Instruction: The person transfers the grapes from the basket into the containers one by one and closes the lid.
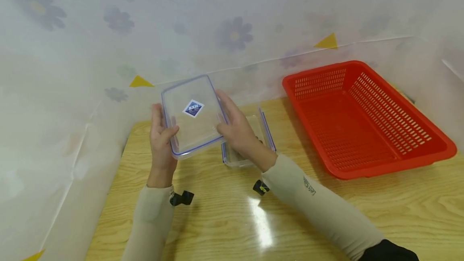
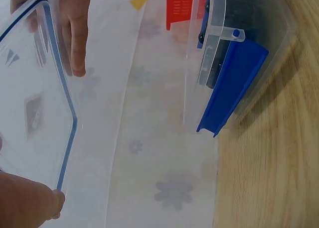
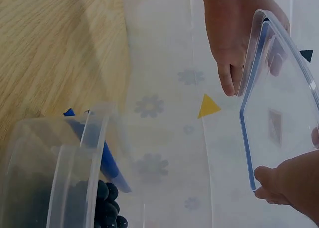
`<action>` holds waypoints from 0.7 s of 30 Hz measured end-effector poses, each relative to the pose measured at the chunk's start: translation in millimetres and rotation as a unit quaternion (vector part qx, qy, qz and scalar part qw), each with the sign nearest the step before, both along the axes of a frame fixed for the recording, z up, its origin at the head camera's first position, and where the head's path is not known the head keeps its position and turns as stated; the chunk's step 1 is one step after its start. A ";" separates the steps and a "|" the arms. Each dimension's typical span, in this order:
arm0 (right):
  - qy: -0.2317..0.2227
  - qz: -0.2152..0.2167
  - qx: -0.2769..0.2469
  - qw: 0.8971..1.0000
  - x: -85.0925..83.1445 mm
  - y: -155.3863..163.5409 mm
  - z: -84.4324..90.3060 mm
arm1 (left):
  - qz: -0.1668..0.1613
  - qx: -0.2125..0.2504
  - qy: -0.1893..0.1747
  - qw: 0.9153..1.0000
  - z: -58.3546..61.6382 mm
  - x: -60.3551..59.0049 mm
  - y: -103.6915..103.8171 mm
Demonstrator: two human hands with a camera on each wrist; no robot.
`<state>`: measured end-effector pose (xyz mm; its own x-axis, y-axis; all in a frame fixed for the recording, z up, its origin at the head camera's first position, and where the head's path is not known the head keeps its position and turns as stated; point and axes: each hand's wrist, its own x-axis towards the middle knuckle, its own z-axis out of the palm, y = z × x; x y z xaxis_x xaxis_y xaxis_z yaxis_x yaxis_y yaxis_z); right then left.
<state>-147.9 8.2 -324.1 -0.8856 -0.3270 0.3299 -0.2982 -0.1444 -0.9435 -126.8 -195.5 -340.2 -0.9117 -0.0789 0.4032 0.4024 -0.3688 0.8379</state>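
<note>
The wooden table (image 1: pixel 224 216) carries a red basket (image 1: pixel 366 120) off to the right and, nearer the middle, a clear container (image 1: pixel 250 140) with blue clips and dark round pieces inside (seen from the wrist views). Above it both hands hold the clear lid (image 1: pixel 192 116) tilted up: left hand (image 1: pixel 161 140) curled round its left edge, right hand (image 1: pixel 239 132) gripping the right edge. Keeping the lid level and squared over the rim looks wise
</note>
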 end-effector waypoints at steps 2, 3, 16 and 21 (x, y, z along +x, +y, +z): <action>0.008 0.001 0.001 1.000 1.1 3.3 -2.2 | 0.019 -0.008 -0.020 1.000 -1.1 -0.2 1.2; 0.012 0.000 0.001 1.000 1.2 4.8 -3.4 | 0.029 -0.013 -0.034 0.999 -1.2 0.0 2.3; 0.065 -0.035 0.021 0.997 -11.1 25.5 -12.8 | 0.002 -0.062 -0.095 0.994 -6.8 1.2 24.4; 0.061 -0.051 0.053 0.995 -19.1 38.0 -17.1 | 0.006 -0.070 -0.086 0.994 -11.8 -1.0 37.6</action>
